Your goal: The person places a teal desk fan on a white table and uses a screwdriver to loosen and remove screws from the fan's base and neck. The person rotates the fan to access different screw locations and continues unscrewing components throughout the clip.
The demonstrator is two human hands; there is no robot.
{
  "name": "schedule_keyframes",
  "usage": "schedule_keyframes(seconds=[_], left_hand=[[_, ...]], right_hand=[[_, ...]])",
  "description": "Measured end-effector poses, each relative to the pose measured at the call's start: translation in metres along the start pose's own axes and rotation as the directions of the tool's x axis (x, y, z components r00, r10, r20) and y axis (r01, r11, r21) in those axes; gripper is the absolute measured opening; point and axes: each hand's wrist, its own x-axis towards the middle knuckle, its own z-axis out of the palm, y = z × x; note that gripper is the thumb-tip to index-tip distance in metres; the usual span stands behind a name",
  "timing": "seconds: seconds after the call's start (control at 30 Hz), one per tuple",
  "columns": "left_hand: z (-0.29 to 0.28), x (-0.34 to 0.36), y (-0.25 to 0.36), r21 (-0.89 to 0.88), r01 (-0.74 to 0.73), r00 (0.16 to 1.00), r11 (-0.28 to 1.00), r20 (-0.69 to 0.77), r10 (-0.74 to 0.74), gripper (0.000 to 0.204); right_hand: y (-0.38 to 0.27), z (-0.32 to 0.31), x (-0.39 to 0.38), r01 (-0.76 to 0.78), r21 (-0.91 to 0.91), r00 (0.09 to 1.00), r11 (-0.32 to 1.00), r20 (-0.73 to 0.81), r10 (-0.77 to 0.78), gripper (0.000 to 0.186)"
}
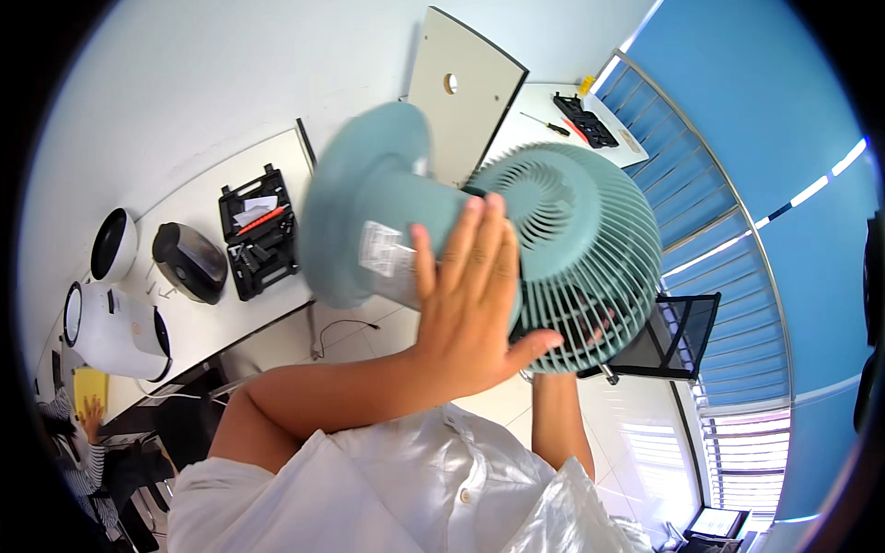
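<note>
A teal electric fan point(562, 217) is held up in front of me, tipped on its side. Its round base point(364, 207) points left, with a white label on the stand, and its slatted head faces right. Across the stand and the edge of the head lies my left hand point(470, 295), palm down, fingers stretched out and thumb apart. My right hand point(601, 324) supports the fan head from the far side; only bits of its fingers show through the grille, and the forearm rises from below. The base is slightly blurred.
On the left white table point(203, 309) are a black tool case point(258, 235), a dark kettle point(190, 263), a white appliance point(115, 327) and a pan point(113, 244). Behind the fan stand a board point(461, 83), a screwdriver point(546, 124) and metal railings point(737, 240). Another person's hand point(90, 415) touches something yellow.
</note>
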Motion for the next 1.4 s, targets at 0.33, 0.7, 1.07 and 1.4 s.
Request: schedule_keyframes(seconds=[0.33,0.7,1.07,1.4], left_hand=[[0.168,0.083,0.032,-0.581,-0.103,0.992,0.807,0.001,0.127,0.099],[0.368,0.239,-0.1,-0.819,0.038,0.996,0.573,0.075,0.041,0.093],[0.481,0.273,-0.224,-0.847,0.299,0.939,0.439,0.181,-0.291,0.083],[0.513,0.282,-0.257,-0.789,0.429,0.83,0.44,0.152,-0.537,0.08]], right_hand=[[-0.123,-0.097,0.033,0.297,-0.121,0.919,0.947,-0.234,-0.318,0.054],[-0.097,-0.156,0.262,0.335,-0.303,0.841,0.892,-0.331,-0.428,0.046],[-0.004,-0.186,0.433,-0.087,-0.371,0.93,0.925,-0.363,-0.058,0.057],[0.028,-0.175,0.556,-0.193,-0.505,0.98,0.841,-0.056,0.191,0.076]])
